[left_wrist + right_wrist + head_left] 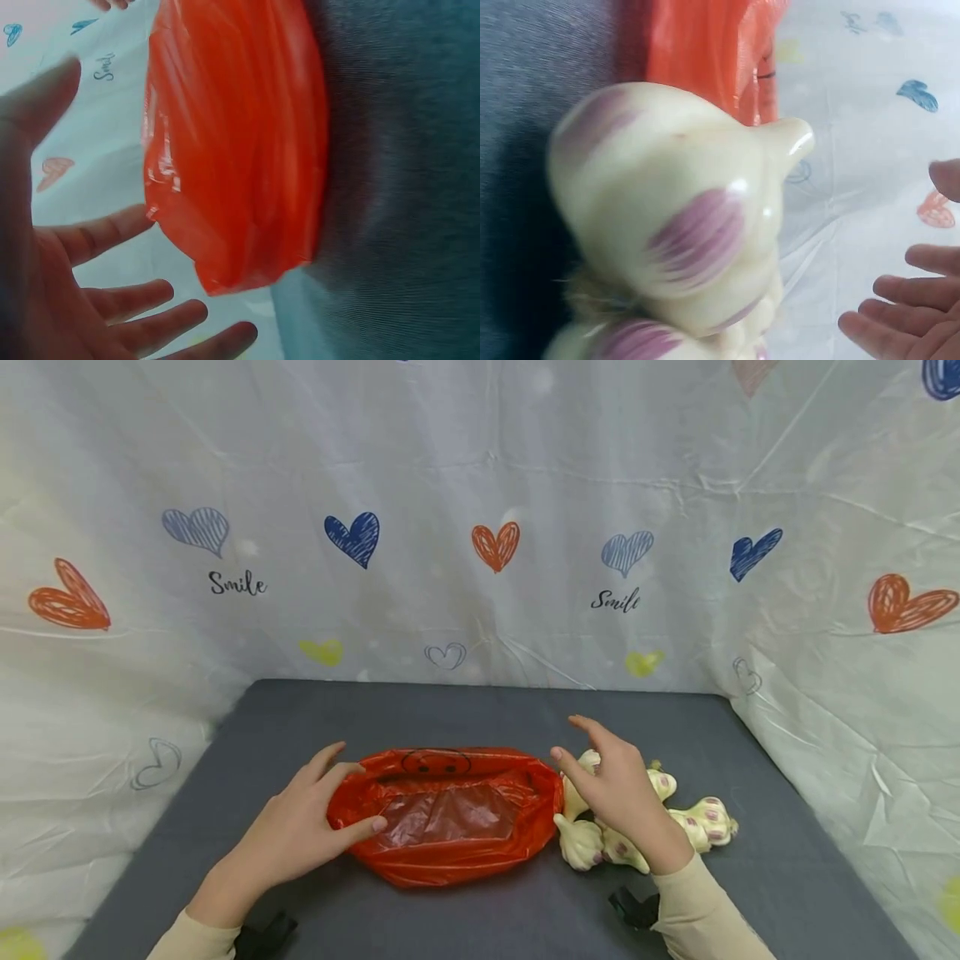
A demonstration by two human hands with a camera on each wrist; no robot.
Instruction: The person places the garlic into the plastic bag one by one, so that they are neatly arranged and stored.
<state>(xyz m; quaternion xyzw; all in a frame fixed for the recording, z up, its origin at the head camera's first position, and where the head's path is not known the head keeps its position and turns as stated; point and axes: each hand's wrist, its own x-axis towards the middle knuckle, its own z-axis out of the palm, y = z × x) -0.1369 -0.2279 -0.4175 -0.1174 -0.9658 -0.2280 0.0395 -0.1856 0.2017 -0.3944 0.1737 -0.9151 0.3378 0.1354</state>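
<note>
A red plastic bag (442, 870) stands on the table with its mouth spread wide and facing up. At its left end is my left hand (300, 822), fingers apart and extended. In the left wrist view, the index fingertip of that hand (56, 319) meets the bag's (240, 142) outline; contact cannot be told. Glossy cream garlic bulbs (581, 843) with purple patches lie in a cluster against the bag's right side. Above them hovers my right hand (626, 793), its fingers loosely extended and holding nothing. It partly hides the cluster from the head view.
The dark grey table (480, 714) runs back to a white curtain (427, 443) printed with hearts, which also hangs along both sides. Dark straps (636, 908) sit at both wrists.
</note>
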